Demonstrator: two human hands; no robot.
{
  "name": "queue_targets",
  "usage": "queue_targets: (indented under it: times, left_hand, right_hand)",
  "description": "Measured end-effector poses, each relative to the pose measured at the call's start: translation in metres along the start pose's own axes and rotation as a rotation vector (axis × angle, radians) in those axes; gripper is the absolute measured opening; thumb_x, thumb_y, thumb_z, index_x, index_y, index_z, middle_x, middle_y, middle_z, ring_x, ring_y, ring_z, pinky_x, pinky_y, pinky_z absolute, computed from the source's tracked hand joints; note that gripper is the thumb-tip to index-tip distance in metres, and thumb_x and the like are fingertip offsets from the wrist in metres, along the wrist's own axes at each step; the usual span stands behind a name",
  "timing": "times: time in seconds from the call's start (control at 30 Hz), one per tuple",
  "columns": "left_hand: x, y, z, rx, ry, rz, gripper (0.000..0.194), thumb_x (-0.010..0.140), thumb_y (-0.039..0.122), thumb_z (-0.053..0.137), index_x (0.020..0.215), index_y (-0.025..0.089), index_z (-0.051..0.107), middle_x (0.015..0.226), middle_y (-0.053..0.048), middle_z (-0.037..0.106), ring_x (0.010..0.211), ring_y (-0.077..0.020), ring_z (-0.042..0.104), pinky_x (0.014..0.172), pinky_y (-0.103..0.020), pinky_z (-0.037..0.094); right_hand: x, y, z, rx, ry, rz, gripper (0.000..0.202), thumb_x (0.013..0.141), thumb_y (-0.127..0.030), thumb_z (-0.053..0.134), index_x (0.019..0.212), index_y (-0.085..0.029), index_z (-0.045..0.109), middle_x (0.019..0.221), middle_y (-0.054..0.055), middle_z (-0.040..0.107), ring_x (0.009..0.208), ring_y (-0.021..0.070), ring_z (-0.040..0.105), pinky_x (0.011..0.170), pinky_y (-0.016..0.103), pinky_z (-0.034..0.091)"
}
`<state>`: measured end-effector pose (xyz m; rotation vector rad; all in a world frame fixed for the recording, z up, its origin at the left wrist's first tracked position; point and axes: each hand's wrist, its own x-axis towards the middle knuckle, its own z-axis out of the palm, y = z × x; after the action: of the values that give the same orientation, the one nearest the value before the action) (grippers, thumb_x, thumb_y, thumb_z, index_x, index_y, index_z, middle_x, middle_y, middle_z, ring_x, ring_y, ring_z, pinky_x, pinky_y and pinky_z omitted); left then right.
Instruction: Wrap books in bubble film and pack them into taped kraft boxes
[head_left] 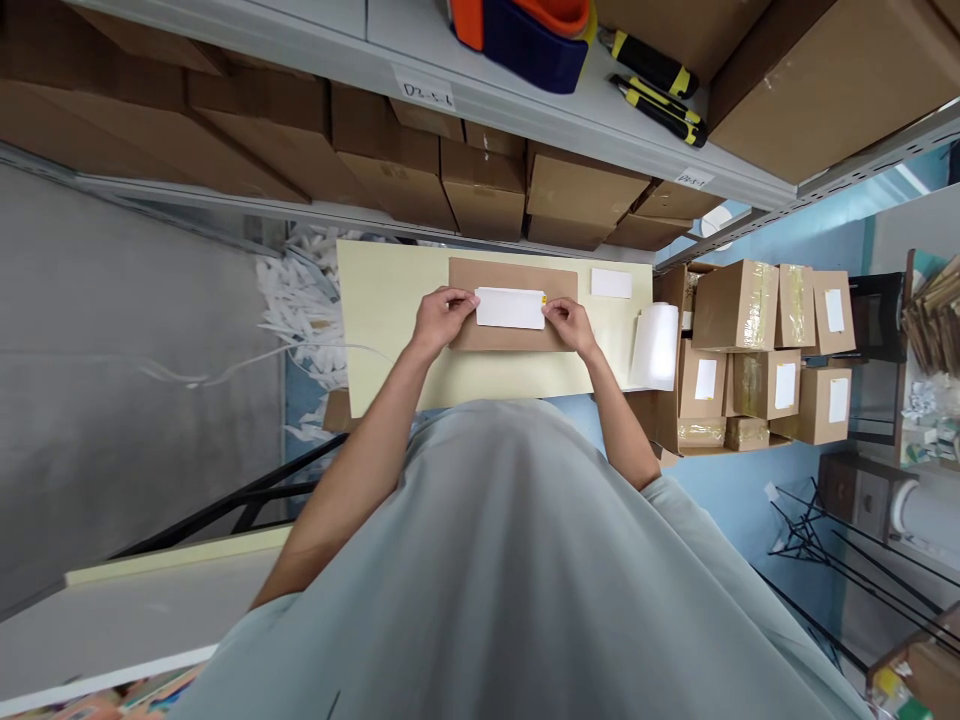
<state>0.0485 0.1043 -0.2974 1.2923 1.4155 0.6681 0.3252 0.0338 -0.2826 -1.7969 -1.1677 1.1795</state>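
Note:
A white label (510,309) with a small yellow mark at its right end lies on or just over a flat brown cardboard piece (514,272); whether it is stuck down I cannot tell. My left hand (442,318) pinches the label's left end between thumb and finger. At the opposite end, my right hand (568,322) pinches the corner by the yellow mark. The cardboard rests on a pale yellow tabletop (397,300). To its right is a smaller white slip (611,283), and near the table's right end lies a white roll (655,347).
Above the table runs a metal shelf (525,120) holding cardboard boxes, utility knives (660,90) and an orange-and-blue tape dispenser (525,35). Taped cartons (739,305) are stacked on the right. White paper scraps (307,300) heap at the left, below a grey wall.

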Motion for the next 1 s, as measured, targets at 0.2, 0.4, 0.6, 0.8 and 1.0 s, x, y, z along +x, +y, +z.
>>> queue_targets:
  times: [0.2,0.4,0.6,0.8,1.0]
  left_hand:
    - [0.001,-0.003,0.003,0.006,0.014,0.031,0.021,0.085,0.041,0.078,0.089,0.021,0.077,0.108,-0.008,0.078,0.102,-0.0244,0.070,0.103,-0.039,0.056]
    - [0.004,-0.010,0.005,0.028,0.018,0.045,0.021,0.086,0.040,0.078,0.090,0.020,0.079,0.108,-0.008,0.078,0.101,-0.0235,0.070,0.101,-0.039,0.058]
    - [0.005,-0.018,0.007,0.043,0.011,0.086,0.020,0.087,0.038,0.077,0.092,0.019,0.080,0.110,-0.008,0.078,0.098,-0.0228,0.071,0.101,-0.039,0.059]
    - [0.006,-0.024,0.009,0.061,0.028,0.121,0.019,0.088,0.037,0.078,0.093,0.019,0.080,0.110,-0.008,0.078,0.096,-0.0223,0.072,0.098,-0.038,0.060]
    - [0.006,-0.029,0.012,0.090,0.073,0.169,0.016,0.089,0.035,0.077,0.094,0.020,0.080,0.109,-0.007,0.078,0.099,-0.0231,0.073,0.101,-0.040,0.059]
  right_hand:
    - [0.001,0.009,0.002,-0.036,0.025,-0.029,0.042,0.093,-0.065,0.077,0.088,-0.023,0.073,0.105,0.006,0.073,0.087,0.0188,0.064,0.091,0.036,0.057]
    - [0.003,0.016,0.003,-0.024,0.038,-0.045,0.048,0.091,-0.070,0.077,0.089,-0.022,0.074,0.103,0.006,0.072,0.088,0.0200,0.064,0.090,0.037,0.058]
    - [0.003,0.020,0.001,-0.034,0.028,-0.075,0.052,0.091,-0.074,0.075,0.090,-0.022,0.074,0.105,0.007,0.073,0.087,0.0203,0.065,0.089,0.038,0.059]
    - [0.003,0.025,0.004,-0.074,0.046,-0.104,0.051,0.094,-0.074,0.071,0.093,-0.023,0.073,0.102,0.005,0.072,0.087,0.0201,0.063,0.089,0.036,0.057]
    - [0.002,0.026,0.008,-0.096,0.077,-0.118,0.045,0.099,-0.067,0.068,0.096,-0.022,0.073,0.102,0.005,0.071,0.086,0.0193,0.062,0.089,0.035,0.056]
